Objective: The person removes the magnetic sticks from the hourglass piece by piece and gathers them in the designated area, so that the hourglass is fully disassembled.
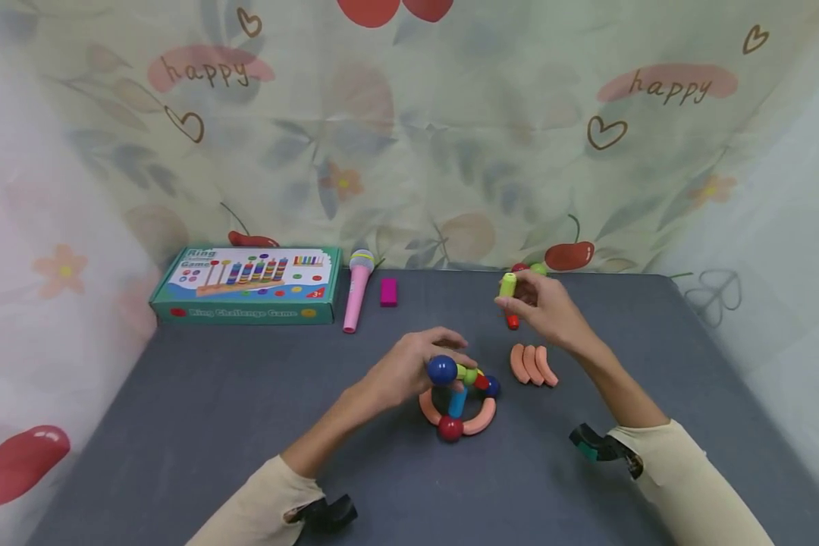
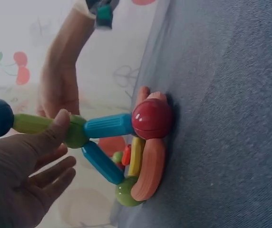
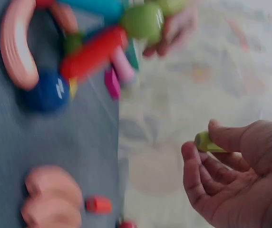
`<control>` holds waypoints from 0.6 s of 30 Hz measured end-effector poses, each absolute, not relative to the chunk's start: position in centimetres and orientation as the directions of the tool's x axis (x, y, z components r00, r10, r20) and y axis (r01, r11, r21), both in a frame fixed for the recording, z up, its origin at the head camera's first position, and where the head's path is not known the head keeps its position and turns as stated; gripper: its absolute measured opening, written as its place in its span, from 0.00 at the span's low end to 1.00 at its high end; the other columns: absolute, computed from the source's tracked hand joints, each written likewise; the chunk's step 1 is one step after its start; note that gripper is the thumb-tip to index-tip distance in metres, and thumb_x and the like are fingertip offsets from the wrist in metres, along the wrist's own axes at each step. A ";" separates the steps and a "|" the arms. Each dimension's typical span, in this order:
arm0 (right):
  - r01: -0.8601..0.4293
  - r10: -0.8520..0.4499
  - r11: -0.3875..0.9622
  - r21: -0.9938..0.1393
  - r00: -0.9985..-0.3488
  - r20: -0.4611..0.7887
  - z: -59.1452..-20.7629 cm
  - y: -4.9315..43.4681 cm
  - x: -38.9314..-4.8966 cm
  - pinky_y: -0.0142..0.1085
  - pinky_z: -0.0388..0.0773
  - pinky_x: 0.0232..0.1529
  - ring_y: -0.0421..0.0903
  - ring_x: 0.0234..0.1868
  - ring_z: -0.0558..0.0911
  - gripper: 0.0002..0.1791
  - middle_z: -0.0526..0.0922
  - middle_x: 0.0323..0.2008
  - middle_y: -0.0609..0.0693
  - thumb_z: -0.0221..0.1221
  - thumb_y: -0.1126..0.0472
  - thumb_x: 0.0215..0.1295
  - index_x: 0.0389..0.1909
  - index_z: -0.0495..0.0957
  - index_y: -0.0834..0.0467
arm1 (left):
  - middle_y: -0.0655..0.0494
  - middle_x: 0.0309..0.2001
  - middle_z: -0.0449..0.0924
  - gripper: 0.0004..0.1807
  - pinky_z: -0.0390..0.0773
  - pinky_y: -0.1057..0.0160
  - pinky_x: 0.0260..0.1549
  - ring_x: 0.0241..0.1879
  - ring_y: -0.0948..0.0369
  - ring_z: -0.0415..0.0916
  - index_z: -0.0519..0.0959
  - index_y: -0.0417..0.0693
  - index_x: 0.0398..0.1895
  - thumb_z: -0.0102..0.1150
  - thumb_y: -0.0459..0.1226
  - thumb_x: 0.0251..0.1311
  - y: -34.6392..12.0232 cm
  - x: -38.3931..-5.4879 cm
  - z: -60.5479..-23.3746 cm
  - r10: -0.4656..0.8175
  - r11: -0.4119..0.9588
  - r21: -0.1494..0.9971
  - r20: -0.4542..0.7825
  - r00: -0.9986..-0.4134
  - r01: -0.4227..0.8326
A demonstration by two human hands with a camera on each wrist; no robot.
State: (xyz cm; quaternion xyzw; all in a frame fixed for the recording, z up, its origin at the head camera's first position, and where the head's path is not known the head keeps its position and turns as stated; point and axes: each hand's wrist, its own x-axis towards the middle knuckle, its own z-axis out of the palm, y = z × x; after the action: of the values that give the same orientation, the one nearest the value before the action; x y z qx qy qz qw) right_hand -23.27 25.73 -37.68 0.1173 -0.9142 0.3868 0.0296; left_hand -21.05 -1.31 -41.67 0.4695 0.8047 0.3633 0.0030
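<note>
A magnetic ball-and-rod structure (image 1: 456, 403) stands on the dark table, with salmon curved rods at its base and blue rods rising to a green ball (image 2: 77, 131). My left hand (image 1: 416, 365) pinches it near that green ball, where a yellow-green rod leads to a blue ball (image 1: 442, 370). Farther back and to the right, my right hand (image 1: 546, 307) holds a short yellow-green rod (image 1: 508, 285) between thumb and fingers, above the table. Below this hand lies a red rod (image 1: 513, 321), partly covered by it.
Three salmon curved rods (image 1: 534, 365) lie right of the structure. At the back edge are a red ball (image 1: 520, 267) and a green ball (image 1: 538, 268), partly hidden. A game box (image 1: 246, 284), a pink toy microphone (image 1: 356, 296) and a magenta block (image 1: 388, 292) occupy the back left.
</note>
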 end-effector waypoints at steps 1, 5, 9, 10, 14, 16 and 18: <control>-0.206 -0.159 0.705 -0.679 -0.979 0.131 -37.7 26.5 -23.8 0.33 0.79 0.39 0.54 0.41 0.87 0.21 0.86 0.45 0.64 0.63 0.58 0.75 0.60 0.75 0.67 | 0.48 0.60 0.85 0.17 0.84 0.61 0.59 0.60 0.55 0.84 0.89 0.48 0.54 0.74 0.34 0.61 -1.3 -21.0 -41.7 0.758 0.291 0.585 0.343 -0.555 0.757; -0.072 -0.054 0.803 -0.591 -0.997 0.048 -38.9 29.3 -26.1 0.34 0.75 0.34 0.55 0.37 0.86 0.29 0.85 0.43 0.66 0.64 0.55 0.74 0.65 0.71 0.71 | 0.50 0.59 0.87 0.19 0.82 0.59 0.61 0.61 0.56 0.86 0.87 0.45 0.56 0.74 0.31 0.61 -1.2 -20.7 -41.9 0.751 0.259 0.613 0.358 -0.555 0.746; 0.003 -0.029 0.861 -0.508 -0.998 -0.056 -41.0 31.0 -27.8 0.35 0.71 0.29 0.47 0.25 0.78 0.30 0.80 0.27 0.56 0.65 0.54 0.72 0.63 0.72 0.73 | 0.51 0.55 0.89 0.18 0.84 0.59 0.59 0.56 0.57 0.88 0.87 0.46 0.55 0.74 0.32 0.60 -1.0 -20.3 -41.9 0.729 0.304 0.576 0.372 -0.575 0.758; 0.012 -0.034 0.867 -0.498 -0.996 -0.083 -41.5 31.2 -28.1 0.35 0.70 0.28 0.45 0.23 0.75 0.30 0.77 0.24 0.53 0.65 0.54 0.71 0.62 0.73 0.73 | 0.50 0.54 0.89 0.18 0.84 0.58 0.58 0.55 0.56 0.88 0.87 0.46 0.54 0.75 0.32 0.60 -1.0 -20.1 -41.9 0.719 0.332 0.555 0.374 -0.586 0.762; 0.000 -0.078 0.867 -0.498 -0.988 -0.134 -43.2 31.5 -28.8 0.34 0.69 0.26 0.41 0.20 0.73 0.29 0.76 0.19 0.49 0.65 0.54 0.72 0.61 0.76 0.74 | 0.47 0.55 0.87 0.18 0.86 0.54 0.56 0.54 0.53 0.86 0.87 0.49 0.53 0.77 0.35 0.59 -1.0 -19.8 -41.6 0.653 0.481 0.477 0.364 -0.664 0.735; -0.010 -0.097 0.860 -0.511 -0.985 -0.145 -43.6 31.5 -28.9 0.34 0.70 0.27 0.40 0.20 0.74 0.28 0.79 0.19 0.50 0.63 0.55 0.73 0.61 0.76 0.74 | 0.46 0.55 0.87 0.20 0.87 0.53 0.55 0.53 0.52 0.85 0.87 0.48 0.55 0.77 0.36 0.59 -1.0 -19.7 -41.4 0.612 0.539 0.479 0.342 -0.713 0.693; -0.010 -0.105 0.853 -0.521 -0.982 -0.154 -43.9 31.4 -29.0 0.33 0.70 0.29 0.40 0.22 0.76 0.25 0.82 0.21 0.52 0.60 0.55 0.76 0.60 0.77 0.74 | 0.47 0.54 0.86 0.20 0.87 0.55 0.52 0.51 0.53 0.84 0.86 0.48 0.56 0.76 0.38 0.60 -1.0 -19.7 -41.2 0.570 0.586 0.495 0.311 -0.761 0.641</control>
State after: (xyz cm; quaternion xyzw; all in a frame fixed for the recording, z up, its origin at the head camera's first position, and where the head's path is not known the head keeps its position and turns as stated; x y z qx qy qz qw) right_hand -29.02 31.42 -43.88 0.0300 -0.9585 0.2692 -0.0888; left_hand -19.71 -0.99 -41.20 0.3408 0.8885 0.3014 -0.0594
